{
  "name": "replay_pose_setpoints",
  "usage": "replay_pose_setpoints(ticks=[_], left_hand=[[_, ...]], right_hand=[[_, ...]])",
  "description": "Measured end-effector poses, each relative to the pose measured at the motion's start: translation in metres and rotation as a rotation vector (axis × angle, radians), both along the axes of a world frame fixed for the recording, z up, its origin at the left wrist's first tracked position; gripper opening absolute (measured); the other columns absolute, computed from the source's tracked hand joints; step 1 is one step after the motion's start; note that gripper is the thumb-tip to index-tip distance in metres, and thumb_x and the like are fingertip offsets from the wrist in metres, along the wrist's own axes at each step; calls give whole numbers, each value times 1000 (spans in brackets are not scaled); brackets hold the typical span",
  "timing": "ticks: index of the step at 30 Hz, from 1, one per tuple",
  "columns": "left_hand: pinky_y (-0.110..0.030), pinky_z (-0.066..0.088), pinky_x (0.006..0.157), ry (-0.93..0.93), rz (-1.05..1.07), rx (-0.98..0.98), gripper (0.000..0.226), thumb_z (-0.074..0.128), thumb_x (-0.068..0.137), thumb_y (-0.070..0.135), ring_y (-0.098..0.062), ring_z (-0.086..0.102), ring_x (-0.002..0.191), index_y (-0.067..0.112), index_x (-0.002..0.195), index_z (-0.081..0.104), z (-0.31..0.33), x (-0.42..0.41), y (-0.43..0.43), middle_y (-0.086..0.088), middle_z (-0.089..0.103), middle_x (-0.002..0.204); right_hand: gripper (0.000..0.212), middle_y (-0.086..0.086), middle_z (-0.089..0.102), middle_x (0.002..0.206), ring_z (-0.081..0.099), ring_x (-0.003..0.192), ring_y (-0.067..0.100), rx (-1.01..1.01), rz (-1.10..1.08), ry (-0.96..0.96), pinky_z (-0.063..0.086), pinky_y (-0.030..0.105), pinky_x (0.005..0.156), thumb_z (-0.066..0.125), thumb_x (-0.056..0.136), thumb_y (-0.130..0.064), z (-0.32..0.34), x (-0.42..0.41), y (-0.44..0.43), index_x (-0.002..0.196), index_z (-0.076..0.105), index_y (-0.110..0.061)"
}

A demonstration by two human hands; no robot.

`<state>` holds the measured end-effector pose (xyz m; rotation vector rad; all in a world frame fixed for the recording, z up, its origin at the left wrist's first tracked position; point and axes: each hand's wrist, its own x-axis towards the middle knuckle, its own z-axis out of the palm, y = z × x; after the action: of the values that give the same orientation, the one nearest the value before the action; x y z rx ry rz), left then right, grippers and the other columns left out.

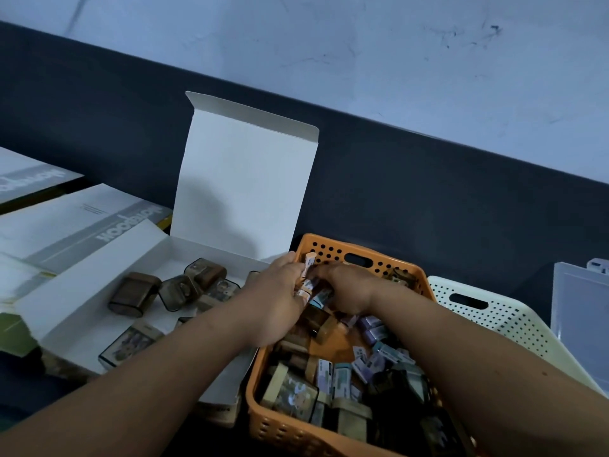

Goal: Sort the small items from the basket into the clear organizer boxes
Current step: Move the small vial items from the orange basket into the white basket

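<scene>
An orange perforated basket (359, 255) holds several small boxed items (369, 361) and brownish cases. My left hand (280, 298) is inside the basket's far end and grips a bundle of small boxed items (309, 262) that stick up between its fingers. My right hand (349, 288) reaches in beside it, fingers curled round more of the small items where the two hands meet. A clear organizer box (580, 311) stands at the far right edge.
An open white cardboard box (99, 291) with its lid upright lies left of the basket and holds several brown cases (135, 293). A cream perforated basket (487, 311) sits right of the orange one. Flat printed cartons (75, 222) lie at far left.
</scene>
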<state>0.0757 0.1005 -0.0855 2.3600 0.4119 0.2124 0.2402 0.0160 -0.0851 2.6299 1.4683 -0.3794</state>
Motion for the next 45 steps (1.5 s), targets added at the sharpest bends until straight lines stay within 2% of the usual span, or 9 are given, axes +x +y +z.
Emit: replay_pose_setpoints(ticks=[5,10,13,20,31,36,40,42,45], left_hand=[[-28,10,116,-10,-4,3,61,48,98,24,-15,4,147,23,152,18,-2,0,0,11,-1,160],[-27,11,115,-16,-4,3,60,48,98,24,-14,6,147,23,151,20,-1,0,0,10,0,160],[-29,10,117,-11,-4,14,59,48,98,26,-14,4,147,22,151,21,-1,0,0,9,0,160],[-26,11,114,-13,-11,-5,59,48,99,24,-12,5,147,22,151,20,-1,0,0,11,-1,160],[-27,12,115,-10,-3,8,59,47,99,23,-14,6,147,23,151,21,0,-1,-2,11,-1,160],[-28,17,113,-13,-7,3,57,48,98,24,-15,10,146,25,150,25,-1,0,-1,12,1,160],[-25,20,109,-17,0,3,54,48,98,24,-13,17,143,23,148,28,1,1,-3,13,6,159],[-21,24,101,-22,2,-7,51,48,98,20,-9,27,136,21,146,32,4,1,-5,13,13,156],[-28,21,110,-2,17,40,55,50,97,19,-15,19,144,19,148,29,6,2,-6,9,11,159]], right_hand=[[57,-2,45,129,53,105,19,-2,26,-2,53,36,85,70,80,-12,2,-1,0,129,47,-30],[79,-1,34,139,48,119,25,-138,33,12,51,40,93,69,80,-11,6,-3,4,145,32,-37],[70,2,32,134,49,115,27,-174,23,-20,50,41,94,69,83,-17,7,-3,7,143,36,-31],[45,-2,59,110,58,96,20,-55,-29,48,53,38,86,66,85,-28,5,-4,-4,127,49,-27],[22,-8,56,87,57,83,14,87,-113,216,46,29,70,69,84,-15,5,-4,-6,96,55,-28],[18,-1,67,99,65,90,15,293,-183,402,54,35,84,71,83,-13,14,6,-19,98,65,-21],[17,10,70,94,66,74,16,495,-275,683,53,29,67,68,86,-5,32,7,-48,102,65,-10],[20,7,68,89,65,69,12,543,-284,705,52,23,59,65,87,-1,43,3,-67,107,63,-4],[24,9,65,91,63,73,15,633,-305,709,51,25,60,62,87,5,53,1,-99,110,60,3]])
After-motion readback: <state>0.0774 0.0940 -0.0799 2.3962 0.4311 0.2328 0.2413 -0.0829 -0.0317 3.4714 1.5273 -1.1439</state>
